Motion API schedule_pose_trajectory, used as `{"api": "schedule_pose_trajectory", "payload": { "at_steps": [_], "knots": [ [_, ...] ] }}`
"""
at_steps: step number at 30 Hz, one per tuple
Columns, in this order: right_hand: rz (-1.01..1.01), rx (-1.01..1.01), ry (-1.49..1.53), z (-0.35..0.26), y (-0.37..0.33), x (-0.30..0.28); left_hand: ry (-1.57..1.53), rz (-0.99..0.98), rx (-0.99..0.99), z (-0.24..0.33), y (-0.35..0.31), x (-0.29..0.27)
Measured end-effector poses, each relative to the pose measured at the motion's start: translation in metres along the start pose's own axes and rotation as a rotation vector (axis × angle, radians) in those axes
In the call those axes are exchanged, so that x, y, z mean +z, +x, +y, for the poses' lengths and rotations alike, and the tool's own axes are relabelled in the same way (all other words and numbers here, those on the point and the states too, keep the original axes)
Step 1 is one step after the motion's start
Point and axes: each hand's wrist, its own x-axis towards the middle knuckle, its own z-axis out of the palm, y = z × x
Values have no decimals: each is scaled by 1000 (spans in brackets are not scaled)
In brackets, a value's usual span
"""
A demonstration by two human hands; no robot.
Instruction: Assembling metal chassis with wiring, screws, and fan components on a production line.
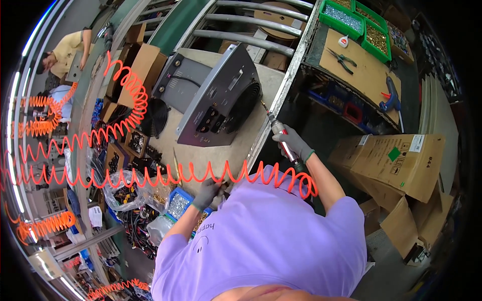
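Note:
My right hand (296,144), in a grey glove, is wrapped round a silver and red air screwdriver (274,124). Its bit points up and left, beside the rail at the worktable's right edge. A coiled orange-red hose (188,175) runs across in front of me to the tool's rear end. My left hand (206,194), also gloved, is closed low by my shirt, near a blue bin (189,195) of small silver fasteners. Its fingertips are partly hidden, and what they hold is too small to make out. Beyond both hands, a grey metal panel assembly (211,108) with a round fan grille stands on the worktable.
Cable bundles (138,228) and a clear plastic bag (123,190) lie at left. Green bins (344,22) of fasteners, pliers (342,61) and a blue glue gun (391,95) sit on the right bench. Cardboard boxes (386,165) stand below it. Another person (70,50) is far left.

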Motion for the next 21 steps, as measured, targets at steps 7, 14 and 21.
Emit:
{"api": "schedule_pose_trajectory", "payload": {
  "at_steps": [7, 14, 21],
  "knots": [
    [5, 13, 3, 0, 26, -15, 17, -148, -82, 63, -74, -69],
    [-34, 5, 1, -8, 40, -16, -111, 317, 384, 160, -83, -103],
    [-62, 49, 60, -1, 41, -28, 94, 348, 392, 257, -16, -92]
  ]
}}
